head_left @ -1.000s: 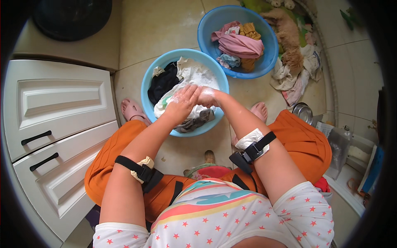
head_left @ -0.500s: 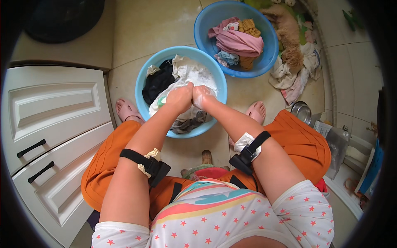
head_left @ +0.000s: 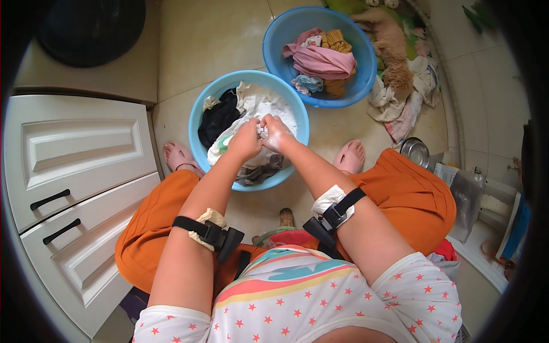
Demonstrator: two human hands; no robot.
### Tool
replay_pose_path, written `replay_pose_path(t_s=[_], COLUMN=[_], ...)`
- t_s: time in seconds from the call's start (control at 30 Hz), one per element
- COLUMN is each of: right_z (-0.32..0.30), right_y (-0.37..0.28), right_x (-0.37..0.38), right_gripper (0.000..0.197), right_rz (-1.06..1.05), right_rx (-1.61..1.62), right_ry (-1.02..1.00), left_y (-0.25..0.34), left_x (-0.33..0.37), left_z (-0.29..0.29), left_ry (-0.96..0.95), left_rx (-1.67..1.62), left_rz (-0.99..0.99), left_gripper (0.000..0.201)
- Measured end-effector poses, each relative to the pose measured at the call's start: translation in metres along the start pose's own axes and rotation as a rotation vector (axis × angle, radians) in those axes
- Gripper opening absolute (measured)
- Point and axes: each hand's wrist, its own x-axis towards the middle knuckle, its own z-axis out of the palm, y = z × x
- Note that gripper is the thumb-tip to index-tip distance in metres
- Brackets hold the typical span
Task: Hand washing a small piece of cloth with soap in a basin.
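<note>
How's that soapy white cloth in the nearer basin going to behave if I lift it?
The white cloth would probably hang floppy, since it lies in loose folds. It may be slippery and heavy with water, given the white suds on it.

The scene is viewed from the person's head through a wide fisheye lens, faced steeply downward. The star-print shirt [head_left: 320, 291] is seen nearest, along the lower edge; the left hand [head_left: 246, 140] and right hand [head_left: 277, 135] are framed farther off, near the centre. The white cabinet [head_left: 86, 146] is bowed toward the dark rim.
</note>
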Motion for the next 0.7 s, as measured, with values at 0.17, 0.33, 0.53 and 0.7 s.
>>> replay_pose_path(t_s=[0.17, 0.33, 0.53, 0.7], right_z=[-0.025, -0.058, -0.068, -0.074], right_y=[0.014, 0.008, 0.076, 0.097], right_x=[-0.003, 0.005, 0.034, 0.034], right_gripper=[0.042, 0.041, 0.046, 0.039], right_rz=[0.281, 0.237, 0.271, 0.314], right_rx=[1.037, 1.305, 0.746, 0.224], right_ry=[-0.139, 0.385, 0.727, 0.520], left_y=[0.014, 0.066, 0.102, 0.085], left_x=[0.010, 0.058, 0.118, 0.139], left_z=[-0.016, -0.027, -0.003, 0.022], left_ry=[0.074, 0.404, 0.314, 0.064], left_rx=[-0.301, -0.309, -0.178, 0.212], left_rz=[-0.048, 0.041, 0.147, 0.138], left_gripper=[0.043, 0.037, 0.027, 0.014])
